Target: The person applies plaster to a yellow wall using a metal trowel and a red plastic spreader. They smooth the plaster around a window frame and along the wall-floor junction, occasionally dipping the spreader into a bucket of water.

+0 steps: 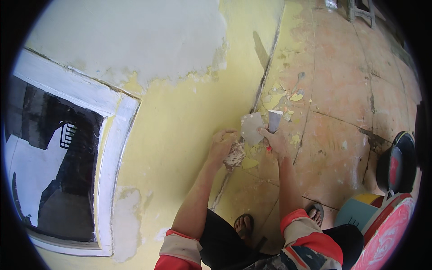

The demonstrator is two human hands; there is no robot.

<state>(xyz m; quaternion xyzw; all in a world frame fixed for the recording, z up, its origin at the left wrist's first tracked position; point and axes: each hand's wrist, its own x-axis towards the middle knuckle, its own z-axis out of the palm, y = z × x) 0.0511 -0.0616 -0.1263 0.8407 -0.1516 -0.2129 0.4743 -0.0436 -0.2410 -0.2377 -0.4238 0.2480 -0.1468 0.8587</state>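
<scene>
My left hand [220, 146] is at the foot of the yellow wall [175, 121], its fingers curled around a rough, crumbly brown-and-white chunk [234, 155] that looks like broken plaster. Part of its grip is hidden. My right hand [276, 140] is closed on a putty knife [275, 119] with a flared metal blade pointing away from me; a bit of red handle shows below. Its thumb lies on the edge of a flat, grey, squarish piece [251, 128] speckled with pale spots, between my hands. Whether that piece is plaster or another blade is unclear.
Yellow paint flakes [272, 98] and a spoon-shaped thing [300, 77] lie along the wall's base. A white-framed window [120, 148] is at left. On the tiled floor [330, 148], a dark basin [396, 162] and a red-lidded bucket [387, 231] stand at right.
</scene>
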